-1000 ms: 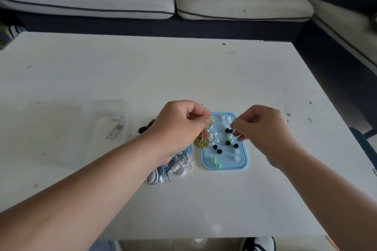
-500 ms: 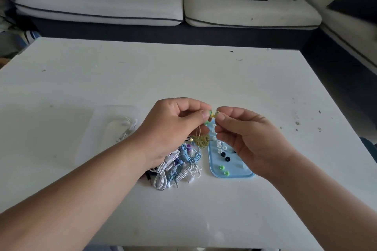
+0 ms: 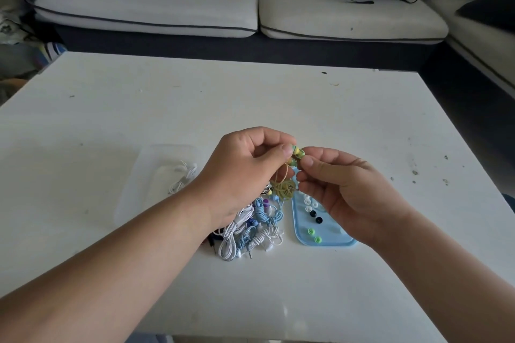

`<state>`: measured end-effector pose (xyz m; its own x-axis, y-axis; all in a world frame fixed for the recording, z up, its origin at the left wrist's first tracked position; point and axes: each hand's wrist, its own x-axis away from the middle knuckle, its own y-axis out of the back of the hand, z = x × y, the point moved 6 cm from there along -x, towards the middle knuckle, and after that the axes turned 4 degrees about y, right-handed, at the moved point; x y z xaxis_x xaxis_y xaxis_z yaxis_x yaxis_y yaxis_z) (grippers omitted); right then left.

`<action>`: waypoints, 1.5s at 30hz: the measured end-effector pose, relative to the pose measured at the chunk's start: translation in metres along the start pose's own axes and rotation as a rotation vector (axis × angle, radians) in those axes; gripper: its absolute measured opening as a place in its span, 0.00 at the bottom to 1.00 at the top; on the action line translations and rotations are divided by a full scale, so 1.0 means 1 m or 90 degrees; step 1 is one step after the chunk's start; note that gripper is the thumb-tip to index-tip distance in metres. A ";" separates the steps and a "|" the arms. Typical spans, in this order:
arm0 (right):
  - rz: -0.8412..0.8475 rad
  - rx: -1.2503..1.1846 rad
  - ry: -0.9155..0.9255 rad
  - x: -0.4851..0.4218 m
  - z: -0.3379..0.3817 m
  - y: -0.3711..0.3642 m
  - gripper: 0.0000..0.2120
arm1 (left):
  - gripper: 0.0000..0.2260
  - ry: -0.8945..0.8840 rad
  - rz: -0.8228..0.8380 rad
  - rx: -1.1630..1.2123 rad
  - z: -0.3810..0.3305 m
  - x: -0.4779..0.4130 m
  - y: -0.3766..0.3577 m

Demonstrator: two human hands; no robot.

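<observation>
yellow-green earbud [image 3: 297, 151] was up in the air between both hands, above the near-middle of the white table [image 3: 167, 108]. left hand [image 3: 245, 172] pinched it thumb to forefinger, other fingers curled in. right hand [image 3: 342, 195] pinched at the bud's right side, on what looked like a green ear tip [image 3: 302, 155]; too small to tell if it was seated. the bud's cable hung down to a small coil [image 3: 284, 189] between the hands, just over the table.

risks from here, my read:
- tip is tiny and soft. off-axis push would fold the lip instead of seating it.
- a slipped pinch would drop the tip, and it could bounce off the table.
- the right wrist hovered over the tray. a dip would scatter the spare tips.
- the hanging coil could snag the bundled earphones [image 3: 250, 234] just below and drag them.

containers:
- blue tray [image 3: 331, 239] lay flat under the right hand, with loose tips in it: white [image 3: 308, 207], black [image 3: 312, 213], green [image 3: 311, 230]. its far end was hidden by the hand.
- clear tub [image 3: 133, 198] sat left of the left hand, with one white earphone [image 3: 182, 178] bundled at its far side.
- the bundled earphones, white and blue, sat on the bare table between tub and tray, in neither.
</observation>
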<state>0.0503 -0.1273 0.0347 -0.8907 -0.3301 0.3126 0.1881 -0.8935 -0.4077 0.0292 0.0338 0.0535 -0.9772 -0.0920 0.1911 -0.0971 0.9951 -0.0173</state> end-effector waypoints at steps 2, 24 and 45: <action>0.011 -0.015 0.002 0.000 0.000 0.000 0.08 | 0.05 -0.005 -0.005 0.000 -0.001 0.000 0.000; 0.112 0.022 0.022 -0.002 -0.006 -0.008 0.05 | 0.06 -0.046 0.002 -0.043 -0.005 0.001 -0.002; -0.052 0.069 0.143 0.002 0.001 -0.003 0.06 | 0.04 -0.054 -0.072 0.049 0.003 0.001 -0.007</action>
<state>0.0486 -0.1252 0.0374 -0.9720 -0.1903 0.1378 0.1441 -0.9460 -0.2904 0.0280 0.0268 0.0513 -0.9713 -0.2092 0.1132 -0.2184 0.9729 -0.0758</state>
